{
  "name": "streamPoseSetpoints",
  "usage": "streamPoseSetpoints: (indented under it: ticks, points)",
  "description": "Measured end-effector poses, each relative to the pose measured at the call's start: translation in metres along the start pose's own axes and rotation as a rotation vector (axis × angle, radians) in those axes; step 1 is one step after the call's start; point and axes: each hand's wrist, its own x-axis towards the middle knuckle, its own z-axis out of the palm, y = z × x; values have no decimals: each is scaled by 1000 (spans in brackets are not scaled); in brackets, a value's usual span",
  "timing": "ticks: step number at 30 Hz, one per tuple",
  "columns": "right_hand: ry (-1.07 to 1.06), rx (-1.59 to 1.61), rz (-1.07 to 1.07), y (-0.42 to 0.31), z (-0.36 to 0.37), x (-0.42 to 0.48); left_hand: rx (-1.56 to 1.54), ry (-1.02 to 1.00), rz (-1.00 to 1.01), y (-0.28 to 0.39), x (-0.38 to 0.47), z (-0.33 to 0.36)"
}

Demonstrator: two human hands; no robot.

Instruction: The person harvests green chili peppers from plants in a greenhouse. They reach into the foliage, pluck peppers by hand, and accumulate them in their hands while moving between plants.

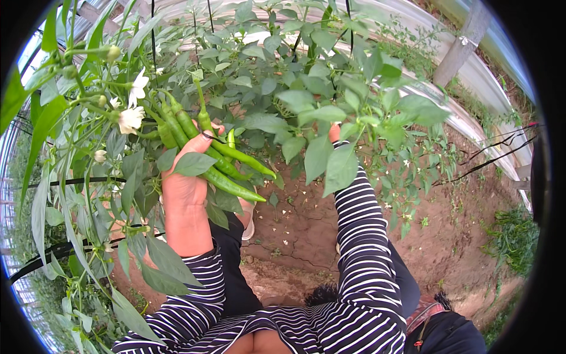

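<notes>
Several long green chili peppers [241, 188] are bunched in my left hand [190, 163], their tips pointing right and their stems toward the upper left. My left thumb presses across the bunch, and a pepper leaf [194, 164] overlaps the hand. My right arm reaches forward into the pepper plant [265, 84]. Only a small part of my right hand [334, 132] shows between leaves, so its fingers and anything in them are hidden. Large leaves [341, 168] hang in front of that wrist.
Pepper stems with white flowers [131, 120] crowd the left side, close to the camera. Black cords [486, 163] run at the right, and others hang among the plants. A post [462, 44] stands beside plastic sheeting [499, 101]. Cracked soil [296, 225] lies below.
</notes>
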Motion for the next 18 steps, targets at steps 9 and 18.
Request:
streamPoseSetpoints:
  ticks: [9, 18]
  points:
    - [301, 176, 14, -46, 14, -24, 20, -53, -24, 0, 5, 9]
    - [637, 413, -647, -265, -45, -80, -35, -79, -88, -10, 9, -1]
